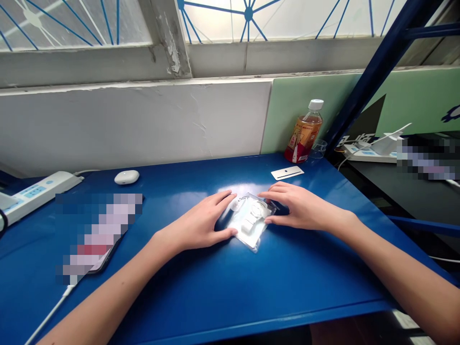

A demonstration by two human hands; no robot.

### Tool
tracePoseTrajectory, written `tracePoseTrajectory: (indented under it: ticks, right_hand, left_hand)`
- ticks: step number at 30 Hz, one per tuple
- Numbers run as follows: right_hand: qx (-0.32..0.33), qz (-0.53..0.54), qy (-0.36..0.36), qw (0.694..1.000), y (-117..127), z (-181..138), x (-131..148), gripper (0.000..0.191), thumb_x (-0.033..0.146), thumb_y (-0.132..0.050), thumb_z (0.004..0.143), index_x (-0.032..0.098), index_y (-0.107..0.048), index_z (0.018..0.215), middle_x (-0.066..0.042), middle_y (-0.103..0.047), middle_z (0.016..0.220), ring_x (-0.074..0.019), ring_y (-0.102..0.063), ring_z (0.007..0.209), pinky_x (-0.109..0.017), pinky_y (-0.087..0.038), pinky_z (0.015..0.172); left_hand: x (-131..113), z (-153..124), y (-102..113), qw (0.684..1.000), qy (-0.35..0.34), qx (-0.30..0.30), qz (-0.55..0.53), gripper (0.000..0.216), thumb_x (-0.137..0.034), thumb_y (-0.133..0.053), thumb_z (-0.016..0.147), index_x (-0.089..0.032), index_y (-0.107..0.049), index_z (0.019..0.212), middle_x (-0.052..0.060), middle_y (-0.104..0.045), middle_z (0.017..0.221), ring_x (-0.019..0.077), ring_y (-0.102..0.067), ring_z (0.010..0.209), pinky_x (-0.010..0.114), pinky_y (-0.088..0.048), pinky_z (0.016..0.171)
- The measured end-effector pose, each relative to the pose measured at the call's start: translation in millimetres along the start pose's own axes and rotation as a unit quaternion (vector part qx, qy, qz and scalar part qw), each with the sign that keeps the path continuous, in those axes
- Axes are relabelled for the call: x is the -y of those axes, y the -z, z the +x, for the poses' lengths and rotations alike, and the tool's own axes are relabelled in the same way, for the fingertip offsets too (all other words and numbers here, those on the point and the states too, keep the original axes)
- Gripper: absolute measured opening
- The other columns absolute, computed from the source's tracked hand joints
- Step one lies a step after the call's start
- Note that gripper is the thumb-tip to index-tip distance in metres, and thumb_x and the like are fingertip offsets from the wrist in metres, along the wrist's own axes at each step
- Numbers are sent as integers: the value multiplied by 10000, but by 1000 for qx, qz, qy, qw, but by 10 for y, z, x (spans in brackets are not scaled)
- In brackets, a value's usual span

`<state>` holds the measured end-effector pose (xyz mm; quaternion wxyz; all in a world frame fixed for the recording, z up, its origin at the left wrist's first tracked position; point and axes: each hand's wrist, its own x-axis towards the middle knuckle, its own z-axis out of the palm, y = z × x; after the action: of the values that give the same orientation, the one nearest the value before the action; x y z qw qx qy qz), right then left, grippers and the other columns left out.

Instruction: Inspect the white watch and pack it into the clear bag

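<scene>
A small clear plastic packet (250,221) with white parts inside lies flat on the blue table (251,287), near its middle. My left hand (201,223) rests on the table at the packet's left edge, fingers stretched out and touching it. My right hand (302,208) lies at the packet's right edge, fingers extended, fingertips on the packet. Neither hand has lifted it.
A white card (287,173) lies behind the packet. A bottle of amber drink (304,134) stands at the back right by a blue shelf post (370,72). A white earbud case (126,177), a power strip (32,194) and a phone with cable (97,235) are at the left.
</scene>
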<state>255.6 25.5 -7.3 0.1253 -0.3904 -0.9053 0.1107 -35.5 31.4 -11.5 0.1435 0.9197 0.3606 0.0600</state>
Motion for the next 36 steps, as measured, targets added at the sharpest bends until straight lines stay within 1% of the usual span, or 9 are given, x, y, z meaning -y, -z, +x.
tracePoseTrajectory:
  ticks: [2, 5, 8, 10, 12, 17, 24, 28, 36]
  right_hand:
    - [11, 10, -2, 1000, 3, 1, 21, 617, 522, -625, 886, 136, -573, 1365, -145, -691, 1050, -289, -643, 939, -426, -536, 802]
    - [36, 27, -1, 999, 12, -3, 42, 631, 544, -600, 896, 150, -554, 1387, -106, -693, 933, -247, -640, 808, -379, -528, 717]
    - [14, 13, 6, 1000, 27, -10, 22, 633, 544, -633, 871, 161, -568, 1371, -121, -692, 1006, -272, -642, 895, -398, -531, 756]
    - [-12, 5, 22, 1000, 35, -17, -8, 633, 542, -681, 832, 172, -595, 1338, -145, -666, 1160, -303, -625, 1041, -433, -523, 859]
    - [-21, 9, 35, 999, 38, -24, -39, 637, 552, -713, 799, 183, -614, 1309, -150, -634, 1265, -319, -598, 1146, -455, -499, 948]
    - [-9, 26, 28, 999, 25, -28, -78, 662, 593, -733, 757, 174, -633, 1260, -152, -618, 1324, -332, -572, 1224, -467, -484, 1008]
    - [-16, 39, 11, 999, 8, -5, -64, 654, 597, -778, 701, 167, -662, 1180, -159, -641, 1283, -335, -590, 1199, -465, -496, 993]
    - [-17, 51, 8, 999, 4, -4, -65, 648, 611, -785, 685, 176, -680, 1155, -151, -655, 1254, -332, -594, 1188, -464, -490, 997]
    - [-12, 62, 2, 998, 25, 0, -58, 628, 618, -779, 686, 184, -688, 1130, -157, -656, 1240, -341, -588, 1191, -485, -487, 992]
  left_hand:
    - [40, -3, 3, 1000, -10, -7, 3, 643, -416, -523, 955, -145, -356, 1514, 151, -401, 1550, 302, -427, 1394, 423, -399, 1117]
    - [49, 10, -31, 998, 5, -64, 7, 497, -327, -447, 986, -131, -463, 1442, 149, -476, 1491, 281, -497, 1333, 405, -424, 1095]
    - [12, 19, -51, 998, 9, -69, 1, 569, -486, -521, 959, -131, -508, 1404, 162, -498, 1468, 305, -500, 1324, 433, -432, 1089]
    - [-12, 17, -45, 998, -2, -56, -1, 716, -612, -619, 865, -140, -519, 1395, 169, -488, 1475, 332, -489, 1329, 462, -433, 1087]
    - [-21, 14, -34, 999, -13, -44, -5, 792, -666, -670, 797, -146, -537, 1379, 172, -486, 1476, 348, -473, 1340, 482, -427, 1091]
    - [14, 16, -16, 999, -10, -34, -29, 762, -643, -692, 792, -147, -570, 1356, 178, -474, 1482, 354, -443, 1366, 489, -419, 1101]
    - [8, 21, -41, 998, -18, -63, -19, 609, -543, -679, 842, -160, -605, 1310, 167, -490, 1472, 346, -441, 1369, 493, -406, 1110]
    - [-13, 36, -76, 997, -13, -66, -28, 714, -636, -694, 796, -160, -596, 1320, 176, -527, 1433, 359, -448, 1359, 511, -418, 1098]
    - [0, 58, -138, 996, 3, -65, -58, 740, -629, -722, 768, -158, -592, 1323, 179, -511, 1450, 360, -424, 1381, 519, -394, 1120]
